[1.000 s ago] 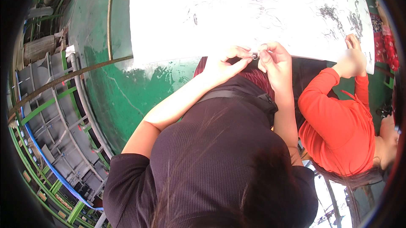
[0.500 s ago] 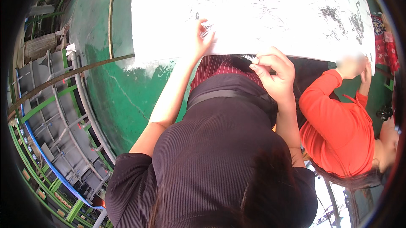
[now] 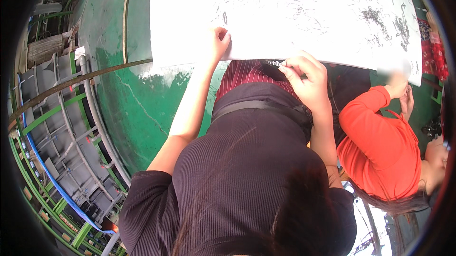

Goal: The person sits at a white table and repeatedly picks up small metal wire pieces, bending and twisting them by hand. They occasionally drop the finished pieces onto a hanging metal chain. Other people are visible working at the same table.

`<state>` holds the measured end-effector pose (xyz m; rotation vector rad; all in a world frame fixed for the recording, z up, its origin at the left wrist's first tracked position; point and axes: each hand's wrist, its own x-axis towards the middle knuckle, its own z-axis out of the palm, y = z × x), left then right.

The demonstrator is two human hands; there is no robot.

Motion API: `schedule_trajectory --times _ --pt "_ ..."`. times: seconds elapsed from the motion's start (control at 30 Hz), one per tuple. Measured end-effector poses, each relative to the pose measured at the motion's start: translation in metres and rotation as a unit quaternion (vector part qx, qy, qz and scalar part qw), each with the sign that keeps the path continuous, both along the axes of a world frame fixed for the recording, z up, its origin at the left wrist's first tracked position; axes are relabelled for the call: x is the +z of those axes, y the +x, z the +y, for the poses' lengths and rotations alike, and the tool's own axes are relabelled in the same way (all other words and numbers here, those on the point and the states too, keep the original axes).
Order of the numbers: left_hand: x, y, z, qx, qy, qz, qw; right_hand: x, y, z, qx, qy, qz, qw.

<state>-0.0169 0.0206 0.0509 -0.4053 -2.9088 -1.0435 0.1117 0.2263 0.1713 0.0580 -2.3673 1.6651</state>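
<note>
Though small, shows as a dark piece on the white table beyond the left hand, pointing lengthwise away. Curls fingers there, with tips nearly together at the right hand; cannot tell whether clamped on anything.

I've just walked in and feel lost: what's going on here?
The person in the dark ribbed top has the left hand over the flat white tabletop and the right hand pinched at its near edge; what either holds is unclear. Thin, dark, curved pieces lie scattered across the tabletop. At right, a co-worker in a red long-sleeved top is beside them.
</note>
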Motion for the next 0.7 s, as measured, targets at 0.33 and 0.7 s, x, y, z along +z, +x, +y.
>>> schedule_trajectory --times 0.33,0.7 --pt "-0.008 -0.009 0.0 -0.046 -0.042 -0.078 0.995 0.001 0.002 0.0 0.004 0.027 -0.05 0.998" --pt "0.094 0.029 0.041 -0.136 0.403 -0.303 0.852 -0.004 0.003 0.004 -0.004 0.0 -0.043 0.999"
